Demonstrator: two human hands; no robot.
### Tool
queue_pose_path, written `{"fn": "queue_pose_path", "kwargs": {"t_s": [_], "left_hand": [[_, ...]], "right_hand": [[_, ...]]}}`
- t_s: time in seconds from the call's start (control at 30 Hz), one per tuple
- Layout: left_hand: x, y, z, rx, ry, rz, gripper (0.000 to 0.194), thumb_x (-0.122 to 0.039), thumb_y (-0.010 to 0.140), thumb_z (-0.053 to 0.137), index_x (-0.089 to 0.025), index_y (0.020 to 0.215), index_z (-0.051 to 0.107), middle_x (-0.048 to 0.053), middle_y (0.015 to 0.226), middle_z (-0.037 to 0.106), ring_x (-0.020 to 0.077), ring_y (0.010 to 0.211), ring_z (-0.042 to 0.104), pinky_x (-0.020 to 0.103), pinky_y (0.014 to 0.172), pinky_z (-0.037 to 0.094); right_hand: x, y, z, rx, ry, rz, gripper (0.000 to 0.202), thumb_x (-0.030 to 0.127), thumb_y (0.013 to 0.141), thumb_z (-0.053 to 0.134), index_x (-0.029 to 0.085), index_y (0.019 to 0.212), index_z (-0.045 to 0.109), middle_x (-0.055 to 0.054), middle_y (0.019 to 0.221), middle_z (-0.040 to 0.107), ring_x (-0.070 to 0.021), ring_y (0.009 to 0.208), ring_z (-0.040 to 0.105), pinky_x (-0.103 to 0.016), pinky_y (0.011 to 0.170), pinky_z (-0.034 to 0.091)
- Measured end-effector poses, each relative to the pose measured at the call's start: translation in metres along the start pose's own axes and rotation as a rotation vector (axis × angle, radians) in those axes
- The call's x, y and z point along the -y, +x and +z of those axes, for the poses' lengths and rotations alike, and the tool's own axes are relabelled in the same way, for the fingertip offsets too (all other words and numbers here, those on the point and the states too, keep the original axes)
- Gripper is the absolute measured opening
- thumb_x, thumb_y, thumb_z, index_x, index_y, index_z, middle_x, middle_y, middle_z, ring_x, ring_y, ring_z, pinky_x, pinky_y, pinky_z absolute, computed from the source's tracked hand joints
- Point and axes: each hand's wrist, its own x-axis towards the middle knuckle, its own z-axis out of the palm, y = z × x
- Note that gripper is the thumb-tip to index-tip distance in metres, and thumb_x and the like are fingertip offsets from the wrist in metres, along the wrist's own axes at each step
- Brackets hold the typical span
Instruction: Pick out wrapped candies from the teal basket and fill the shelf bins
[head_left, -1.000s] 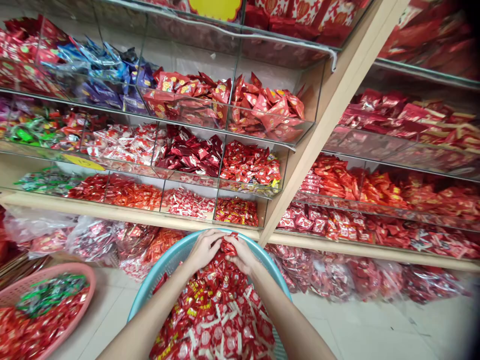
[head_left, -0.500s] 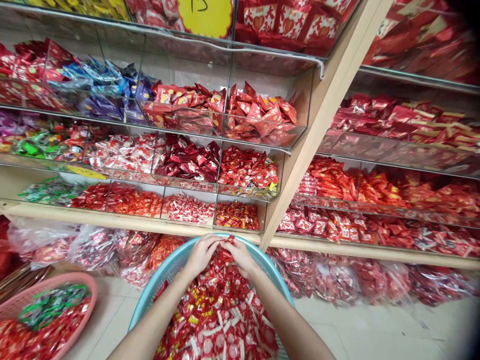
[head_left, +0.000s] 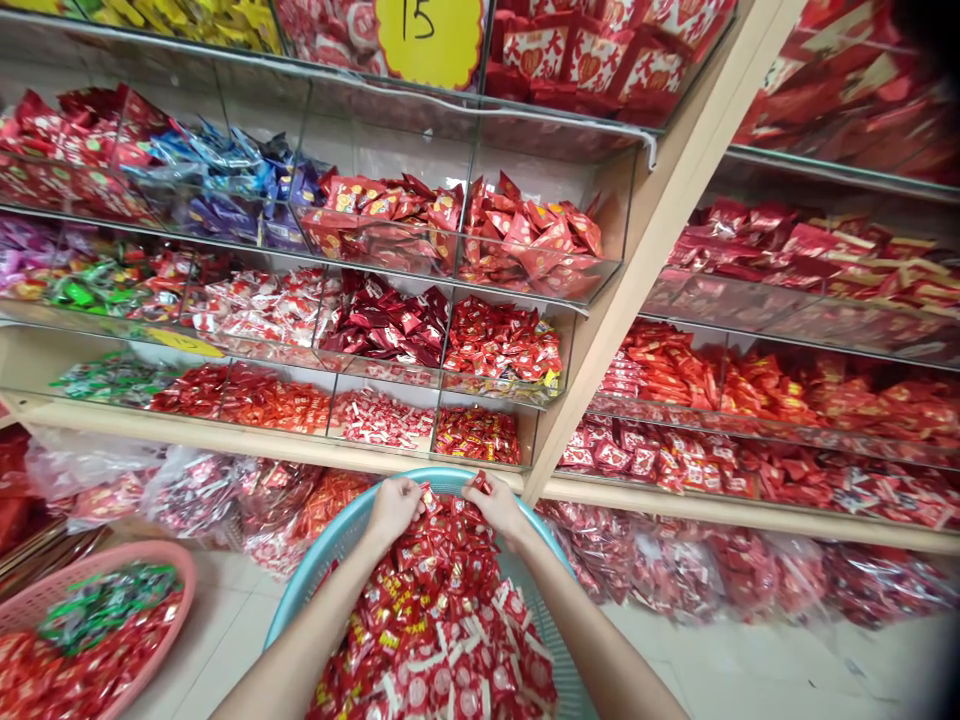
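A large blue-green plastic basket (head_left: 287, 598) in front of me is heaped with small red wrapped candies (head_left: 450, 570). Some of these wrappers carry yellow print; others, nearer me, have white ends. Over the far side of the heap, my left hand (head_left: 394, 510) pinches the edge of a red candy packet (head_left: 428, 498) between thumb and fingertips. To its right, my right hand (head_left: 496, 508) has its fingers closed on another small red candy packet (head_left: 481, 484). A gap separates the two hands, and loose candies lie below them.
Tilted shelves with clear-fronted bins (head_left: 390, 330) of wrapped sweets rise ahead, split by a wooden post (head_left: 600, 340). Clear plastic bags (head_left: 191, 490) of sweets sit beneath the bottom ledge. A pink basket (head_left: 184, 600) of red and green packets stands on the tiled floor at left.
My hands have moved apart, from close together at the basket's far rim. A red packet now shows at each hand's fingertips. The view has shifted slightly.
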Motion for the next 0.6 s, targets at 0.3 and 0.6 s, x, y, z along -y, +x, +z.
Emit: {"fn": "queue_pose_path", "kwargs": {"t_s": [0.3, 0.6], "left_hand": [[-0.006, -0.011, -0.016, -0.149, 0.541, 0.014, 0.036, -0.041, 0.083, 0.037, -0.018, 0.075, 0.063, 0.011, 0.077, 0.068, 0.0224, 0.075, 0.063, 0.027, 0.062, 0.040], [-0.005, -0.002, -0.039, -0.438, 0.593, 0.223, 0.033, -0.031, 0.086, 0.034, -0.018, 0.103, 0.059, 0.009, 0.104, 0.061, 0.0217, 0.097, 0.054, 0.030, 0.082, 0.040]], "right_hand": [[-0.007, 0.010, 0.002, 0.091, -0.480, -0.167, 0.013, 0.029, 0.070, 0.053, 0.018, 0.078, 0.053, 0.003, 0.062, 0.051, -0.0117, 0.052, 0.049, -0.024, 0.051, 0.043], [0.019, 0.015, 0.020, 0.104, -1.030, -0.356, 0.028, 0.028, 0.074, 0.052, 0.017, 0.099, 0.059, -0.010, 0.100, 0.062, -0.0227, 0.090, 0.057, -0.029, 0.071, 0.040]]}}
